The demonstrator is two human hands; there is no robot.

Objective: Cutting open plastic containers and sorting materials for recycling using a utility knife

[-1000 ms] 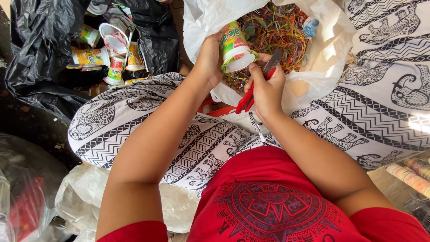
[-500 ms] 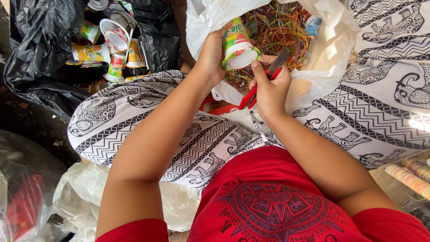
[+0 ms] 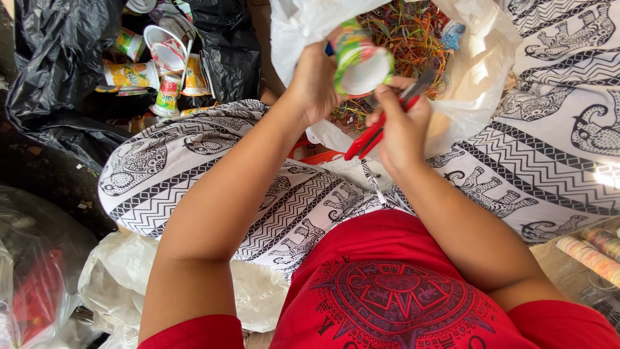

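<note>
Both hands are up over the white bag (image 3: 478, 77): my left hand (image 3: 316, 81) is clamped round a green plastic cup (image 3: 358, 61), and just right of it my right hand (image 3: 400, 126) grips red-handled scissors (image 3: 374, 132), blade by the cup's rim.

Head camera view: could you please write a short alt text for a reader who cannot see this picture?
A person's left hand holds a small green and white plastic cup while the right hand holds red-handled scissors at its rim, above a white bag of colourful plastic strips. A black bag at the left holds more cups.
</note>
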